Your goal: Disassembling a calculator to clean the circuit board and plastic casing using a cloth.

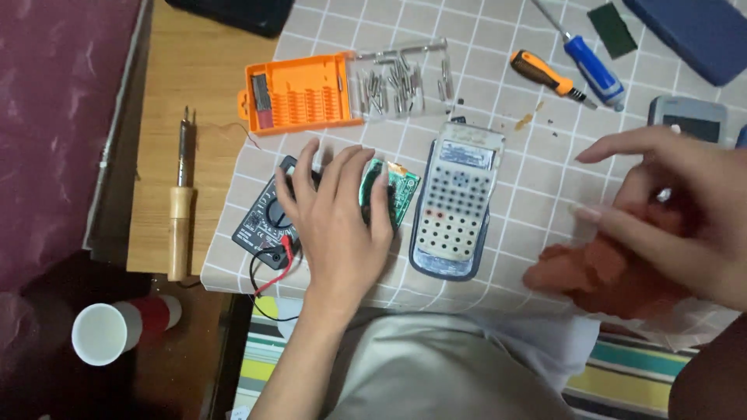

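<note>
My left hand (338,222) lies flat on the checked cloth, its fingers spread over a black multimeter (261,225) and a green circuit board (398,193). Just right of it an opened calculator shell (455,202) rests face down, showing rows of round key pads. My right hand (669,222) hovers blurred at the right edge with its fingers apart and nothing clearly in it.
An orange screwdriver-bit case (307,93) lies open behind my left hand. Orange-handled (543,74) and blue-handled (593,68) screwdrivers lie at the back right. A wooden-handled soldering iron (180,210) rests on the bare table at left. A white cup (101,333) stands on the floor.
</note>
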